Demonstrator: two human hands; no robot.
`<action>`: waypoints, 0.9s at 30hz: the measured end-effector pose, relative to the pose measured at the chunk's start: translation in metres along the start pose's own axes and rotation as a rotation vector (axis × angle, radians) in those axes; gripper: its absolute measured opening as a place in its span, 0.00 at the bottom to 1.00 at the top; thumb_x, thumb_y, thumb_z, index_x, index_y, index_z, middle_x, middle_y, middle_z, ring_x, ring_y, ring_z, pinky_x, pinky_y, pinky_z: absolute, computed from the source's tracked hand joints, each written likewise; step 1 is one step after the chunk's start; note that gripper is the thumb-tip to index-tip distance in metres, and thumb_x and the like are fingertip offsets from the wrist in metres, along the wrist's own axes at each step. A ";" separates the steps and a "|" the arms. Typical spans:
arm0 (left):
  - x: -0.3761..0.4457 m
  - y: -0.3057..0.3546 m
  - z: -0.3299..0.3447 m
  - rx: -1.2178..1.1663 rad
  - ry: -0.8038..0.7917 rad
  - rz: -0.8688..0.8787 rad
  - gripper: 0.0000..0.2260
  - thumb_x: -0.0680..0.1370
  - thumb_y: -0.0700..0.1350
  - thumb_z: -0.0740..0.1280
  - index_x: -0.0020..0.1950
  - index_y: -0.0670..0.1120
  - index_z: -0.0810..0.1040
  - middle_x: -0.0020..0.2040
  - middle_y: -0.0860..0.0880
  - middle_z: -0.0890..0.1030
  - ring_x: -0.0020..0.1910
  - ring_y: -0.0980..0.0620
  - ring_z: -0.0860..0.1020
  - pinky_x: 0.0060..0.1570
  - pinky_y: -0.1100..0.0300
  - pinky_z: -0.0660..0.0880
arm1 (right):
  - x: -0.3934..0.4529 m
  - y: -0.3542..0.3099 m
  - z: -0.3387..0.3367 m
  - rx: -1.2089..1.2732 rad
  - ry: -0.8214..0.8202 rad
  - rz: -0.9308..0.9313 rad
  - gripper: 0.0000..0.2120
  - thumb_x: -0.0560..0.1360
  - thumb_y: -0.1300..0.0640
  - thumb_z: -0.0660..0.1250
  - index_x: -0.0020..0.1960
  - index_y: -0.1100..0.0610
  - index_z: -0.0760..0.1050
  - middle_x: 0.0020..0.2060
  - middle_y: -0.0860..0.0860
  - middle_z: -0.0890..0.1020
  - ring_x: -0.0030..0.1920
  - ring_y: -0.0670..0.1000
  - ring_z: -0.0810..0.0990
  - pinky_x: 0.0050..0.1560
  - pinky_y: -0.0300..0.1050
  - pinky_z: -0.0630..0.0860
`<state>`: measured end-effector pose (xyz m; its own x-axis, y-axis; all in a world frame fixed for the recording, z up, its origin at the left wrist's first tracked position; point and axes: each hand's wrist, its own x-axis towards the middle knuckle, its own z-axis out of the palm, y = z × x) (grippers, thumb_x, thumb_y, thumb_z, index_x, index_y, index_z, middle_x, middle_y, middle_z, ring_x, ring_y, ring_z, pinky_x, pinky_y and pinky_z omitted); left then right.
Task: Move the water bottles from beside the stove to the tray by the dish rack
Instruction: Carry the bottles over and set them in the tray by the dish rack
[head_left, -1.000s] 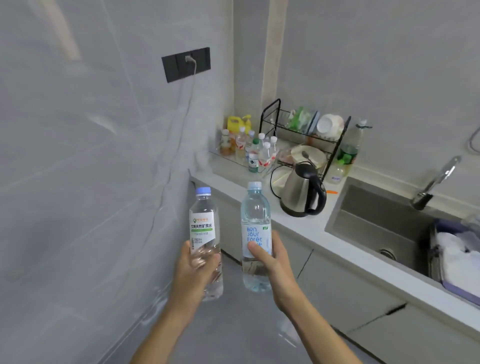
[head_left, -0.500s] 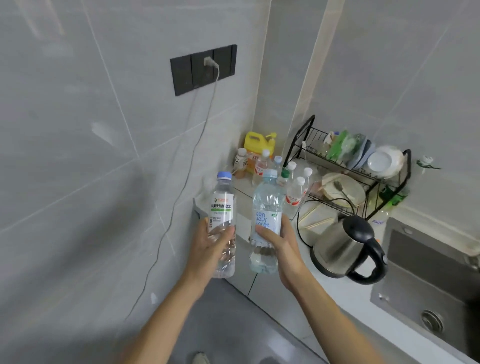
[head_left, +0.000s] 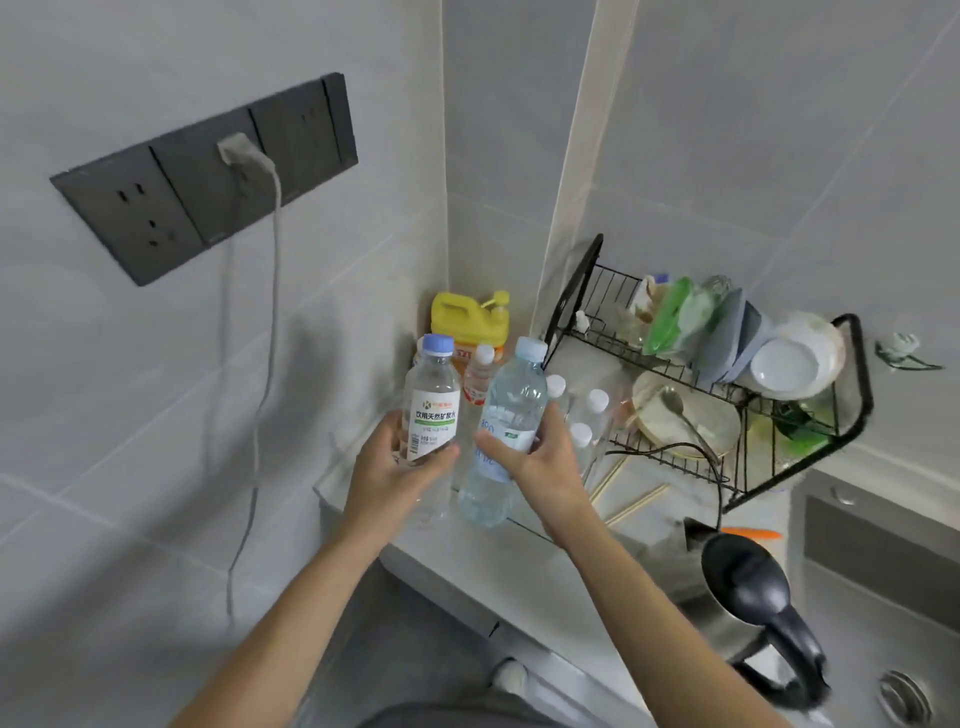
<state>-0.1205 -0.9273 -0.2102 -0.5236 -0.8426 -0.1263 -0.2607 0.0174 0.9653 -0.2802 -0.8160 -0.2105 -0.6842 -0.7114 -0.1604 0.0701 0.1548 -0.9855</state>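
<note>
The left hand (head_left: 395, 467) is clamped around the lower body of a clear bottle (head_left: 431, 410) with a blue cap and a white label. The right hand (head_left: 540, 462) is clamped around the middle of a pale blue bottle (head_left: 506, 415) with a light blue cap. Both bottles are held nearly upright, side by side and close together, over the corner end of the worktop (head_left: 545, 571). Their bases are at the near edge of a clear tray (head_left: 519, 522); whether they touch it cannot be determined. Several small white-capped bottles (head_left: 592, 410) stand on the tray behind the right hand. A yellow jug (head_left: 467, 322) stands in the corner behind them. The dish rack (head_left: 727, 395) stands just right of the tray and holds plates, bowls and a spoon. A kettle (head_left: 748, 608) stands on the worktop at lower right, beside the sink (head_left: 883, 597).
</note>
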 end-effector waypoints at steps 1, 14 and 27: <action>0.015 -0.001 0.002 0.028 0.005 0.005 0.17 0.74 0.48 0.81 0.58 0.55 0.80 0.52 0.54 0.87 0.51 0.56 0.85 0.51 0.55 0.81 | 0.015 0.002 0.000 -0.049 0.010 -0.023 0.32 0.68 0.56 0.84 0.67 0.50 0.73 0.57 0.48 0.86 0.57 0.49 0.87 0.59 0.58 0.84; 0.138 -0.027 0.004 0.270 -0.223 0.031 0.29 0.65 0.48 0.84 0.59 0.66 0.75 0.49 0.69 0.85 0.49 0.67 0.83 0.48 0.65 0.78 | 0.080 0.021 0.036 -0.708 0.094 -0.056 0.37 0.67 0.37 0.80 0.67 0.46 0.64 0.48 0.49 0.82 0.48 0.56 0.80 0.43 0.50 0.76; 0.179 -0.057 0.018 0.529 -0.420 0.112 0.13 0.68 0.45 0.80 0.48 0.52 0.80 0.45 0.56 0.82 0.44 0.55 0.79 0.37 0.71 0.65 | 0.086 0.043 0.051 -0.835 0.080 0.099 0.26 0.67 0.50 0.82 0.58 0.50 0.71 0.51 0.49 0.82 0.51 0.56 0.81 0.47 0.52 0.79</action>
<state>-0.2138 -1.0695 -0.2923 -0.8132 -0.5415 -0.2130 -0.4916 0.4434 0.7495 -0.2987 -0.9055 -0.2691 -0.7550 -0.6219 -0.2080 -0.4056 0.6921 -0.5971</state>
